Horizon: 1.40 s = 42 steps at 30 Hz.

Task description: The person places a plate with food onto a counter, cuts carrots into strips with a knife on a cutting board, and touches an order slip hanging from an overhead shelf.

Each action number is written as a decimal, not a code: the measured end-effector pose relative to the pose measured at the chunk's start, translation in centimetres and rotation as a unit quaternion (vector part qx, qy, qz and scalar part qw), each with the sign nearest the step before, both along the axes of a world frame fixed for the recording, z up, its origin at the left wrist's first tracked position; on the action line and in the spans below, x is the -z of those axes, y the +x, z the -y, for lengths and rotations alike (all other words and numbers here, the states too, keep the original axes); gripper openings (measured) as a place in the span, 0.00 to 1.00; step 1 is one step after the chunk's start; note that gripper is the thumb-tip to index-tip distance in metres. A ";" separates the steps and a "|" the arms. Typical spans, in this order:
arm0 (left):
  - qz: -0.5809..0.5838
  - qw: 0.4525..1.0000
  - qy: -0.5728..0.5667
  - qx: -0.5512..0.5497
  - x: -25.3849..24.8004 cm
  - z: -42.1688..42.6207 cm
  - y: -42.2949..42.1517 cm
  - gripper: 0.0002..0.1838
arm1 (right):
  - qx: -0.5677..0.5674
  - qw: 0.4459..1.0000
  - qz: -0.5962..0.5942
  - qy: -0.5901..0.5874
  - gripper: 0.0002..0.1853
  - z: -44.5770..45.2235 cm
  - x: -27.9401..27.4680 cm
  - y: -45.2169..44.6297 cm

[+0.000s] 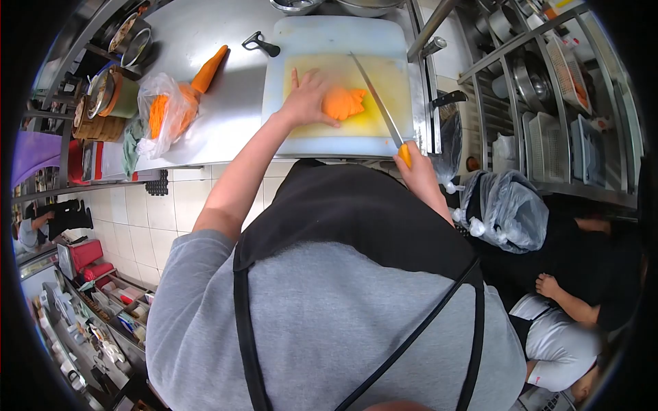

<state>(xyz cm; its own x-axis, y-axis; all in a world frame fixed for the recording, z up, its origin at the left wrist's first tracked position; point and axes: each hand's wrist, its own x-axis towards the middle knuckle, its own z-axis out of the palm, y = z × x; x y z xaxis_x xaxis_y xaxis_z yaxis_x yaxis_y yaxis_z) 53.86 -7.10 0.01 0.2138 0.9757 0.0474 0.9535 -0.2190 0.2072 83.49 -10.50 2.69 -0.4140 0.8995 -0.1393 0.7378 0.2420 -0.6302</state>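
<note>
My right hand is closed around the yellow handle of a long knife. The blade points away from me and to the left, over the right part of the cutting board. A small pile of orange carrot slices lies on the yellow-stained middle of the white cutting board. Just left of the pile, my left hand rests with thumb and fingers spread. Its palm side faces the slices; whether it touches them I cannot tell.
On the steel table left of the board are a black peeler, a whole carrot and a plastic bag of orange carrot. Another knife with a black handle sits at the table's right edge. Metal shelves stand at right; co-workers are nearby.
</note>
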 end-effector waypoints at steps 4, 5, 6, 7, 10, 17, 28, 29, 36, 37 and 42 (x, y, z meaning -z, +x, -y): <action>0.016 0.999 0.044 -0.019 0.5 0.7 0.3 0.54 | 0.001 1.000 -0.003 -0.006 0.14 -0.2 0.1 0.1; 0.020 0.998 0.050 -0.026 0.7 0.7 0.4 0.52 | 0.001 1.000 -0.001 -0.005 0.14 -0.3 0.3 0.1; 0.021 0.998 0.050 -0.027 1.0 0.7 0.4 0.52 | 0.001 1.000 0.001 -0.004 0.14 -0.3 0.3 0.2; 0.023 0.998 0.055 -0.031 1.3 0.7 0.5 0.52 | 0.000 1.000 0.003 -0.004 0.14 -0.4 0.3 0.2; 0.028 0.996 0.071 -0.043 0.9 0.9 1.3 0.51 | -0.001 1.000 -0.002 -0.004 0.14 -0.8 0.2 0.1; 0.024 0.997 0.062 -0.030 0.5 0.0 3.9 0.46 | -0.006 1.000 0.017 0.005 0.14 -1.7 0.7 -0.2; 0.027 0.999 -0.046 -0.004 -0.6 -2.2 4.3 0.33 | 0.008 0.992 0.110 -0.054 0.16 -3.7 -1.4 1.7; 0.033 0.997 -0.063 0.010 -0.5 -2.4 4.3 0.31 | 0.009 0.993 0.109 -0.041 0.16 -3.7 -0.9 2.1; 0.068 0.995 -0.047 0.055 -0.4 -2.6 4.4 0.31 | 0.010 0.997 0.074 -0.026 0.16 -1.9 -1.4 1.9; 0.061 0.996 -0.055 0.030 -1.7 -2.2 4.5 0.32 | 0.011 0.997 0.074 -0.027 0.16 -1.8 -1.3 2.0; 0.072 0.997 -0.028 -0.015 -0.7 -0.9 3.7 0.38 | -0.008 0.995 0.094 -0.041 0.16 -0.8 -1.5 2.3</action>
